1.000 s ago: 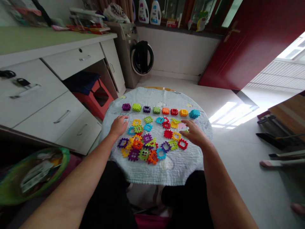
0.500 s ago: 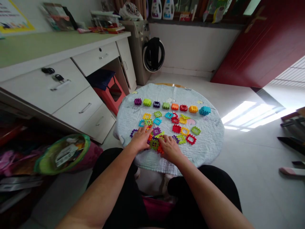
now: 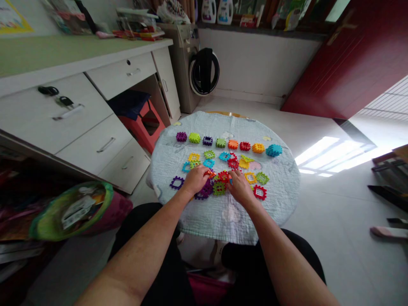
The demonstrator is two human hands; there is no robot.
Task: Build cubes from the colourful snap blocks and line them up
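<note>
Left hand pinching an orange piece | right hand curled, grip unclear | red piece sits between them

Domestic setting being indicated: a home, probably a laundry or utility room. A front-loading washing machine is being housed in the far corner, its round door being left open. Detergent bottles are being kept on the sill. A plastic stool is being partly tucked under a cabinet; a round worktop is being draped with patterned cloth.
</note>
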